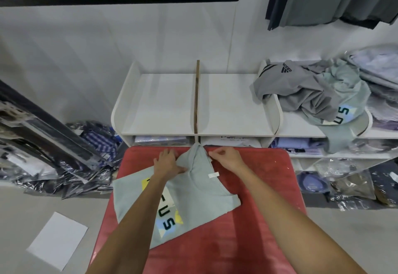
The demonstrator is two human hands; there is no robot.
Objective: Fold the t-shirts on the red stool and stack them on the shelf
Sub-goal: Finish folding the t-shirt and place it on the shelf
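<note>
1. Nearest, a pale green t-shirt (193,198) with a printed graphic lay partly folded on the red stool (258,230).
2. The left hand (167,161) pressed flat, fingers straight, on the shirt's far edge.
3. The right hand (226,157) pinched the shirt's edge near a white tag (213,175).
4. Beyond, a white shelf (163,106) stood with two bare compartments.
5. Further right, a crumpled pile of shirts (312,95) sat on the shelf top.
</note>
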